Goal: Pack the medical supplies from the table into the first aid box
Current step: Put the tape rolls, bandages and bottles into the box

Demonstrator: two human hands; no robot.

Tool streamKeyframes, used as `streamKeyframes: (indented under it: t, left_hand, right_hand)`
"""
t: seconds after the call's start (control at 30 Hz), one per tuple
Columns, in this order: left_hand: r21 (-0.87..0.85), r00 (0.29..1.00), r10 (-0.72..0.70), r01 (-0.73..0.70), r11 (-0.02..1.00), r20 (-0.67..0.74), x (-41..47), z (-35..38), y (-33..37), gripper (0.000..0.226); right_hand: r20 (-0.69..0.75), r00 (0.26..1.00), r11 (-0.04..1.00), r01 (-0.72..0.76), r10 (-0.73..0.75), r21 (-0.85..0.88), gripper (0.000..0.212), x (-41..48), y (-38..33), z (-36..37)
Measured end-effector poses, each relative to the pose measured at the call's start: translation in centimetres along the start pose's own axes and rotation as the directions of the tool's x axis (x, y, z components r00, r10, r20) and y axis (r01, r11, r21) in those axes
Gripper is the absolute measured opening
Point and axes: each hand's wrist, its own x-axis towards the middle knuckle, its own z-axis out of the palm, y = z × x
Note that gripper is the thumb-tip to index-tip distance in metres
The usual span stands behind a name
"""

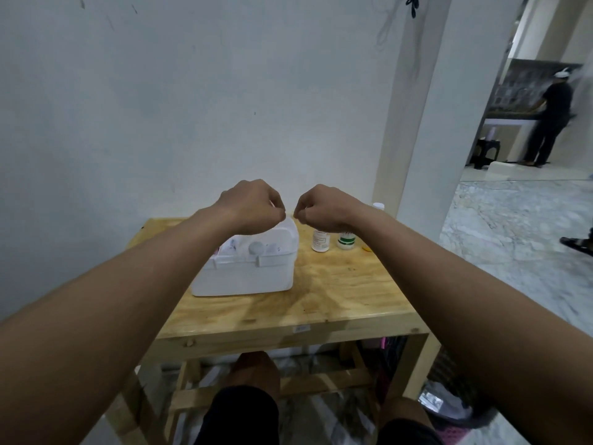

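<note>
A white first aid box (244, 277) stands on the wooden table (337, 297) with its lid (290, 228) raised at the back. Inside I make out a round white cap and several pale packets. My left hand (252, 207) and my right hand (324, 208) hover above the box's far edge, knuckles almost touching. Both have fingers curled and pinched at the lid's upper edge. Right of the box stand a white bottle with a printed label (321, 240) and a white bottle with a green label (346, 240). A third white cap (378, 205) peeks out behind my right wrist.
A small yellow item (366, 248) lies by the green-labelled bottle. The table backs onto a white wall, with a pillar at its right rear. A person stands in the far room at the right. My knees and stored things sit under the table.
</note>
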Motion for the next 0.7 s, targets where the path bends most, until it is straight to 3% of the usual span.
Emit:
streamKeyframes:
  t: [0.23, 0.4, 0.6, 0.7]
  left_hand:
    - [0.143, 0.996, 0.084, -0.079, 0.987, -0.032, 4.4, 2.1, 2.7, 0.054]
    - [0.302, 0.996, 0.085, -0.089, 0.949, 0.028, 8.0, 4.9, 4.1, 0.072]
    - [0.366, 0.993, 0.040, -0.077, 0.927, 0.108, 10.7, 7.7, 5.0, 0.064]
    - [0.369, 0.994, 0.055, -0.088, 0.925, 0.099, 11.2, 8.4, 5.2, 0.053]
  right_hand:
    - [-0.151, 0.987, 0.980, -0.088, 0.062, -0.177, 0.042, 1.3, 4.1, -2.7]
    - [-0.144, 0.985, 0.930, -0.140, 0.096, -0.340, 0.050, 2.1, 6.6, -3.2]
    - [-0.106, 0.975, 0.827, -0.223, 0.197, -0.516, 0.038, 3.3, 9.4, -1.8]
    - [-0.129, 0.978, 0.812, -0.210, 0.167, -0.545, 0.031, 3.7, 10.3, -1.4]
